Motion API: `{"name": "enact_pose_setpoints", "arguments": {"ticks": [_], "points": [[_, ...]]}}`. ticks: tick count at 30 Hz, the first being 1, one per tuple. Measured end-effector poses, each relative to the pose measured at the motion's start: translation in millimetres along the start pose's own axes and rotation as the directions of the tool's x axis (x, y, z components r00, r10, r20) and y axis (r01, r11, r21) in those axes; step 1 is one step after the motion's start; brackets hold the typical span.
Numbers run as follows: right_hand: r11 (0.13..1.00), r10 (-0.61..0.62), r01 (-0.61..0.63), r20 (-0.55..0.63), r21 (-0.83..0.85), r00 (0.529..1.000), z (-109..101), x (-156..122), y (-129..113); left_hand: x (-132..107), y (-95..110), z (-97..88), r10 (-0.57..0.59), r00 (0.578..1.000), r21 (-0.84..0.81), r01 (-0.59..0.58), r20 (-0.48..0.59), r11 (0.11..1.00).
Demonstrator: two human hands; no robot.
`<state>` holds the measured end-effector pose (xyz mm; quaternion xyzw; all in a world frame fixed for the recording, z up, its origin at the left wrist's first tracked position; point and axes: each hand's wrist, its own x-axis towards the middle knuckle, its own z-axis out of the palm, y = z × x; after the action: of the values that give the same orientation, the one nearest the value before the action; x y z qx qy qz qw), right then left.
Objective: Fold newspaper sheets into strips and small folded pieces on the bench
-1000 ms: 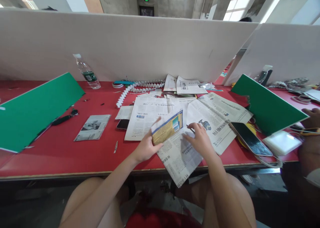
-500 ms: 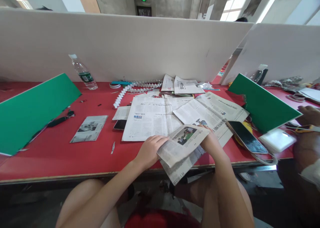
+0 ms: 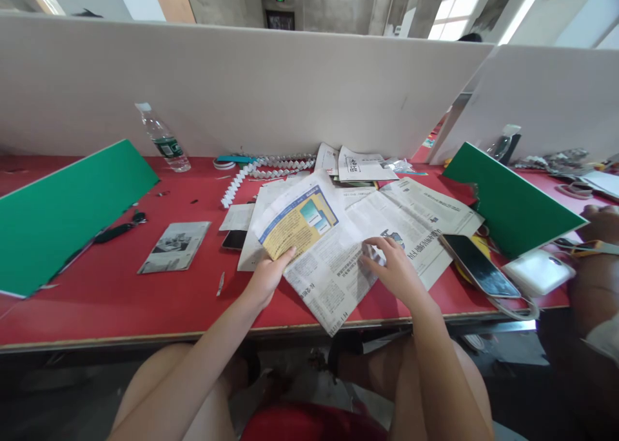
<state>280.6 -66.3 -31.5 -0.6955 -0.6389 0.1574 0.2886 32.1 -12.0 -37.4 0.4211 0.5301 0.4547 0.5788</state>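
My left hand is closed on the lower left edge of a newspaper sheet, thumb on top. A yellow box with a blue border is printed on the raised part of this sheet. My right hand hovers at the right of the sheet, fingers curved and apart from the thumb; whether the fingertips touch the paper is hard to see. Below lies another newspaper page, its corner hanging past the table edge. More newspaper spreads out behind my right hand.
A small folded newspaper lies on the red table at left. Green boards stand at both sides. A phone, a white case, a bottle and a folded-paper chain are around. Another person's arm is at right.
The folded newspaper in my hands has been opened out, and its yellow and blue print now shows. My left hand moved left with its edge; my right hand let go of the paper.
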Motion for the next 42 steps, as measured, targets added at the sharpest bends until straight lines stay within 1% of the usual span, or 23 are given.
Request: {"name": "enact_pose_setpoints", "arguments": {"ticks": [2, 4, 5, 7, 10, 13, 15, 18, 21, 24, 25, 27, 29, 30, 31, 32, 34, 35, 36, 37, 39, 40, 42], "points": [[0.997, -0.071, 0.071, -0.003, 0.009, 0.997, -1, -2, -2, 1, 1, -0.3, -0.041, 0.999, -0.088, 0.041, -0.005, 0.995], [0.989, -0.138, 0.138, -0.001, 0.047, 0.990, -3, -3, -7, 2, 1, -0.6, -0.034, 0.999, -0.135, 0.030, -0.034, 0.990], [0.987, -0.146, 0.146, -0.007, 0.066, 0.989, -4, -4, -9, 3, 1, -0.8, -0.026, 0.998, -0.148, 0.018, -0.053, 0.989], [0.989, -0.104, 0.106, -0.027, 0.100, 0.994, -3, -4, -11, 5, 0, -1.1, -0.010, 0.997, -0.178, -0.005, -0.081, 0.984], [0.988, 0.001, 0.009, -0.063, 0.153, 0.998, 1, -1, -6, 6, 1, -0.8, 0.004, 0.996, -0.228, -0.024, -0.088, 0.973], [0.969, 0.067, -0.037, -0.115, 0.246, 0.991, 5, 3, 2, 3, 6, 0.7, -0.027, 0.998, -0.258, 0.010, -0.060, 0.966], [0.951, 0.116, -0.074, -0.125, 0.300, 0.985, 5, 5, 5, 1, 9, 1.8, -0.054, 0.998, -0.248, 0.042, -0.039, 0.968], [0.919, 0.193, -0.161, -0.054, 0.359, 0.980, 3, 6, 6, -1, 8, 3.0, -0.053, 0.998, -0.211, 0.046, -0.026, 0.976], [0.875, 0.192, -0.186, 0.031, 0.446, 0.981, 2, 7, 7, 0, 5, 3.4, -0.020, 0.999, -0.172, 0.015, -0.028, 0.985], [0.842, 0.208, -0.192, 0.025, 0.504, 0.978, 2, 8, 12, 2, 5, 1.0, 0.019, 1.000, -0.132, -0.018, 0.004, 0.991], [0.831, 0.217, -0.203, 0.034, 0.518, 0.976, 1, 7, 15, 3, 7, -1.0, 0.032, 0.999, -0.111, -0.030, 0.013, 0.993], [0.808, 0.216, -0.234, 0.098, 0.541, 0.971, -3, 7, 20, 6, 12, -7.7, 0.069, 0.998, -0.047, -0.069, 0.002, 0.997], [0.801, 0.189, -0.263, 0.189, 0.538, 0.964, -8, 6, 25, 10, 18, -17.1, 0.157, 0.987, 0.058, -0.155, -0.041, 0.986], [0.810, 0.173, -0.269, 0.227, 0.521, 0.958, -11, 6, 27, 12, 21, -22.3, 0.232, 0.971, 0.130, -0.223, -0.062, 0.966], [0.826, 0.157, -0.270, 0.258, 0.495, 0.953, -13, 7, 28, 14, 23, -27.2, 0.325, 0.943, 0.219, -0.303, -0.073, 0.928], [0.846, 0.142, -0.264, 0.281, 0.464, 0.949, -16, 9, 29, 16, 25, -31.3, 0.423, 0.903, 0.318, -0.382, -0.070, 0.868], [0.888, 0.106, -0.231, 0.312, 0.398, 0.944, -20, 14, 30, 18, 26, -36.0, 0.577, 0.816, 0.504, -0.499, 0.000, 0.705], [0.907, 0.083, -0.206, 0.323, 0.368, 0.943, -22, 17, 30, 18, 25, -36.1, 0.612, 0.788, 0.571, -0.534, 0.067, 0.624], [0.922, 0.056, -0.177, 0.334, 0.343, 0.941, -24, 20, 30, 17, 23, -34.7, 0.613, 0.775, 0.614, -0.560, 0.153, 0.556], [0.935, 0.028, -0.147, 0.346, 0.323, 0.938, -25, 23, 30, 15, 21, -32.0, 0.584, 0.773, 0.636, -0.585, 0.249, 0.503], [0.948, -0.018, -0.106, 0.383, 0.301, 0.924, -27, 27, 30, 11, 14, -23.6, 0.478, 0.761, 0.638, -0.639, 0.439, 0.431], [0.951, -0.030, -0.099, 0.405, 0.293, 0.914, -28, 28, 30, 8, 10, -18.6, 0.424, 0.743, 0.632, -0.666, 0.518, 0.397], [0.957, -0.032, -0.100, 0.441, 0.273, 0.897, -27, 29, 31, 3, 2, -8.9, 0.334, 0.696, 0.625, -0.718, 0.635, 0.308]]}}
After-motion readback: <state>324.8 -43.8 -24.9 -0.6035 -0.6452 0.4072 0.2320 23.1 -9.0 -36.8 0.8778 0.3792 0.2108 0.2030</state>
